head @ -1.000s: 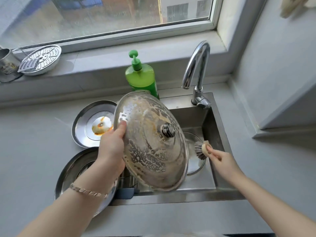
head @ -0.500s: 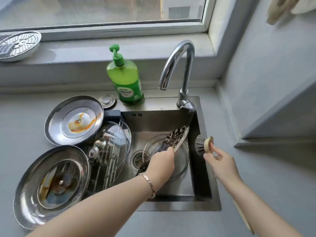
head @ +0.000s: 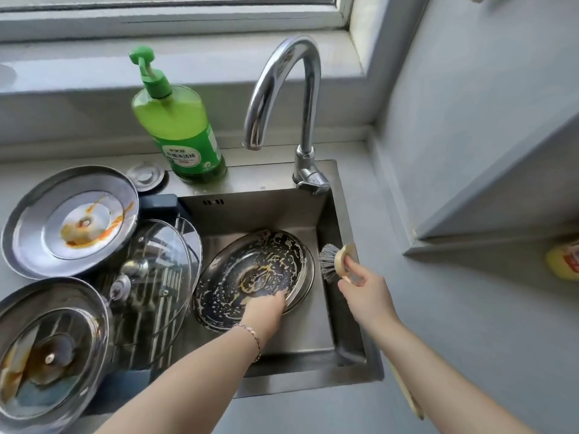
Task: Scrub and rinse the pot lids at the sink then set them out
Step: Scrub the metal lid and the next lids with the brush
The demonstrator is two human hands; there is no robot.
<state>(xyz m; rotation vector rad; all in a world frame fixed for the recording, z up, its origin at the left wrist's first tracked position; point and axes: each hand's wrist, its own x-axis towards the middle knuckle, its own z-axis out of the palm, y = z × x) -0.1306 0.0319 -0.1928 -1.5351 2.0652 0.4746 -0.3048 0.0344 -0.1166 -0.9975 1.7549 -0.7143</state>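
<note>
A soapy steel lid [head: 250,277] lies inner side up in the sink basin [head: 266,208], leaning on a glass lid beneath it. My left hand [head: 266,310] holds its near rim. My right hand [head: 363,286] grips a round dish brush [head: 335,263] at the sink's right edge, bristles pointing left, apart from the lid. Two stained steel lids sit on the left, one far [head: 72,220] and one near [head: 47,349]. Glass lids [head: 159,277] stand in a rack between them and the basin.
A green soap bottle [head: 178,130] stands behind the sink, beside a chrome tap [head: 291,98] with no water running. A small drain cover [head: 145,176] lies by the bottle. A yellow item [head: 564,260] sits at the right under a grey ledge.
The soapy lid went from upright in my left hand down into the basin and now lies inner side up. The brush hand stayed at the sink's right edge.
</note>
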